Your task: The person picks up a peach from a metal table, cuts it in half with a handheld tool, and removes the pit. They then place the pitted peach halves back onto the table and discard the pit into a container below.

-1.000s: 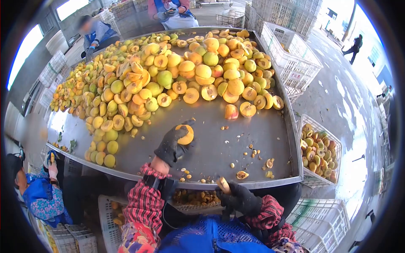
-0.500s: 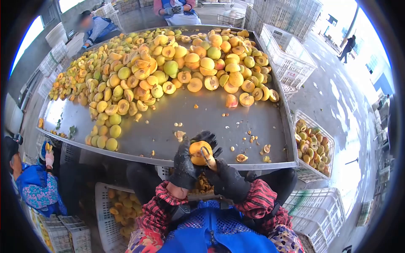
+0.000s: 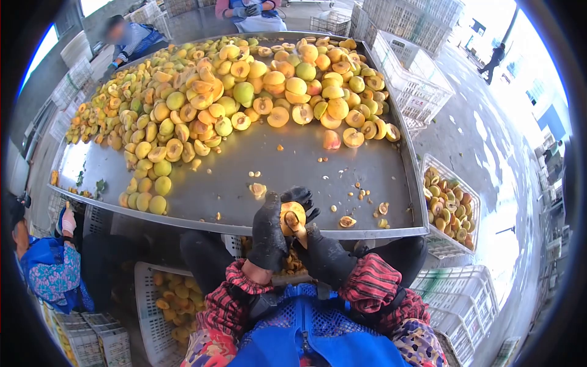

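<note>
My left hand (image 3: 270, 231), in a dark glove, is closed around a yellow-orange halved fruit (image 3: 290, 214) at the near edge of the metal table (image 3: 269, 165). My right hand (image 3: 327, 254), gloved too, grips a small tool with a wooden handle (image 3: 299, 233). The tool's curved metal end lies against the cut face of the fruit; its tip is hard to make out. Just beyond my left hand, a torn fruit piece (image 3: 257, 190) rests on the table. A large heap of halved fruits (image 3: 202, 92) covers the far and left parts.
Pits and scraps (image 3: 362, 192) lie at the table's right. Crates of fruit stand at the right (image 3: 451, 205) and lower left (image 3: 150, 312), with stacked crates (image 3: 458, 300) lower right. Co-workers are at the left (image 3: 52, 269), far left corner (image 3: 137, 40) and far side (image 3: 257, 15).
The view has shifted slightly. The tool has turned against the cut face of the fruit, and both hands still hold their things. The left co-worker's gloved hand has moved.
</note>
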Demonstrator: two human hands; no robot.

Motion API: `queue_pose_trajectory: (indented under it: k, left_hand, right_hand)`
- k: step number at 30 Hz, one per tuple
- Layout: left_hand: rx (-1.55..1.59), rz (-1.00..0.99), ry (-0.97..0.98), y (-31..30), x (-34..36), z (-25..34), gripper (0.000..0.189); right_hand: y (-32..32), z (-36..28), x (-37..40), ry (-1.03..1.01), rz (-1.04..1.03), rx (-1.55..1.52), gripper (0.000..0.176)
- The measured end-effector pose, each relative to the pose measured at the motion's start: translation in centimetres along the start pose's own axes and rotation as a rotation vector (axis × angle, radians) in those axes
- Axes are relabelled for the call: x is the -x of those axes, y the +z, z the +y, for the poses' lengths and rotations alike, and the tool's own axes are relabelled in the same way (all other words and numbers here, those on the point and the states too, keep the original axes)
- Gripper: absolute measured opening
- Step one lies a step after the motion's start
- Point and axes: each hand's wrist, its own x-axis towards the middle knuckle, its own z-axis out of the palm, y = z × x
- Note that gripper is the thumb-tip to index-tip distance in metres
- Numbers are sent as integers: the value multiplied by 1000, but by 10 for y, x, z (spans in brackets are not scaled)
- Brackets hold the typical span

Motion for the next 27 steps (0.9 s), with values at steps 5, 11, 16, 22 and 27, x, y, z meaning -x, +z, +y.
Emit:
queue_pose_trajectory:
  k: [5, 11, 16, 22, 27]
  left_hand:
    - [-428, -69, 290, -28, -14, -22, 44]
    - [-438, -152, 314, -70, -29, -49, 41]
    - [-213, -295, 46, -19, -2, 6, 37]
    - [-875, -389, 295, -38, -12, 0, 35]
    - [-32, -304, -48, -29, -8, -17, 44]
  right_hand:
    - [-7, -13, -1, 33, -32, -390, 30]
    - [-19, -12, 4, 270, -303, -991, 33]
    - [-10, -8, 3, 273, -336, -1032, 29]
    - [-26, -24, 6, 370, -379, -841, 28]
    - [-10, -14, 3, 382, -440, -1231, 26]
